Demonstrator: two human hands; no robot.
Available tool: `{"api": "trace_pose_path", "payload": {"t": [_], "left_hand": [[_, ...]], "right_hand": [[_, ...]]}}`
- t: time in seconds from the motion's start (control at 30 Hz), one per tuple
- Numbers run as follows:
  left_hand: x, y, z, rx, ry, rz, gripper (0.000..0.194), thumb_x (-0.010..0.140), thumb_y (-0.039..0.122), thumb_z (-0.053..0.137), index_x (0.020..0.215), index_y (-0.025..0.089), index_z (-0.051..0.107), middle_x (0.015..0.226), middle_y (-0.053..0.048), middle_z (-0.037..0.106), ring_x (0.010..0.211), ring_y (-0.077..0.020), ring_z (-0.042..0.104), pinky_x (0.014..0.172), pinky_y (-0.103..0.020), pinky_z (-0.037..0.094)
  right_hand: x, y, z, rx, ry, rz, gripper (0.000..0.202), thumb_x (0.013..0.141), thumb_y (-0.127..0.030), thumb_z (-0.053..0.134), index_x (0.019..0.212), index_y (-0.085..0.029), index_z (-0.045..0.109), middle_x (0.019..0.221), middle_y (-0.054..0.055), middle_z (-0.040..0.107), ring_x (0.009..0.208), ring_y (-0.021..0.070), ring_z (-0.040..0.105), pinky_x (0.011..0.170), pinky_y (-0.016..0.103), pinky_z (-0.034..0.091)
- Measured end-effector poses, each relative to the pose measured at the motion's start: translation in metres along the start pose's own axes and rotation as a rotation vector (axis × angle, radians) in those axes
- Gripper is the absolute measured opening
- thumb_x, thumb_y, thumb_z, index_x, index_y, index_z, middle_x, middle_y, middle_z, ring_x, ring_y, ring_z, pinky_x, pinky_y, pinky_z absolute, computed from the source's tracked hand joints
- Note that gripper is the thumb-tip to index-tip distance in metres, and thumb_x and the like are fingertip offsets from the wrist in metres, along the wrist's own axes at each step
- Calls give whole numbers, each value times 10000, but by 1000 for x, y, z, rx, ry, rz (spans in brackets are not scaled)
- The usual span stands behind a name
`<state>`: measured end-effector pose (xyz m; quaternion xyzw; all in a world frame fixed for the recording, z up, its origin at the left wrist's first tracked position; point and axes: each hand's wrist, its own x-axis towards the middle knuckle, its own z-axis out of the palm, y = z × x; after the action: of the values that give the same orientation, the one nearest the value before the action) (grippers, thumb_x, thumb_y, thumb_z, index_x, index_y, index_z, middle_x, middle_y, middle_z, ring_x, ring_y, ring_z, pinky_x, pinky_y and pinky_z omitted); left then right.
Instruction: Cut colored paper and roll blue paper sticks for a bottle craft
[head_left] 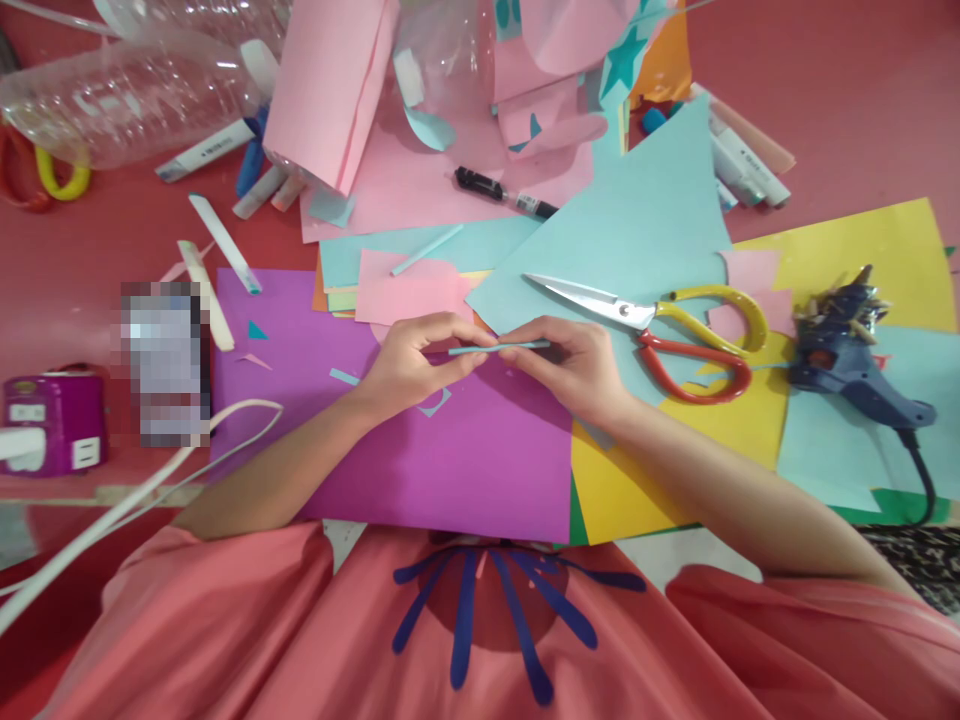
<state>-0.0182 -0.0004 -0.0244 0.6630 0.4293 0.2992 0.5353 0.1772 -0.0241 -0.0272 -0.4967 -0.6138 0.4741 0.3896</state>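
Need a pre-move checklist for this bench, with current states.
1. Blue strip gripped by both hands: ok, left hand and right hand pinch it.
2. Scissors out of both hands: ok, blades over the pale blue sheet.
3. Purple sheet free of scraps: not ok, scraps lie on it.
4. Glue gun set down: ok, lying at right.
5. Glue gun hot: cannot tell.

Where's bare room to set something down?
Red table, far right: past the markers, above the yellow sheet. Also left: above the purple box, beside the phone. Purple sheet: lower part, below left hand and right hand. Crowded: top middle, bottles, pink roll; right, scissors, glue gun.
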Motion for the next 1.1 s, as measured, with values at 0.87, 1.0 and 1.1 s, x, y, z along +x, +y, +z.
{"api": "trace_pose_path", "payload": {"t": [0.87, 1.0, 1.1], "left_hand": [[0, 0, 0, 68, 59, 4, 184, 795, 394, 690, 836, 222, 742, 867, -30, 757, 814, -166, 704, 732, -270, 578], [2, 0, -2, 94, 136, 30, 142, 773, 373, 728, 763, 232, 726, 789, -11, 744, 775, -161, 699, 747, -281, 576], [3, 0, -4, 81, 201, 26, 152, 755, 366, 743, 726, 222, 703, 749, 0, 724, 733, -150, 685, 732, -287, 580]], "right_hand": [[1, 8, 0, 253, -45, 72, 208, 799, -383, 712, 815, -176, 714, 771, 31, 737, 690, 140, 694, 645, 292, 571], [2, 8, 1, 294, -10, 50, 142, 795, -332, 711, 816, -192, 696, 751, 16, 735, 678, 138, 700, 622, 290, 573], [3, 7, 1, 308, 29, 47, 126, 792, -328, 709, 792, -207, 673, 728, 6, 732, 669, 148, 704, 618, 315, 581]]}}
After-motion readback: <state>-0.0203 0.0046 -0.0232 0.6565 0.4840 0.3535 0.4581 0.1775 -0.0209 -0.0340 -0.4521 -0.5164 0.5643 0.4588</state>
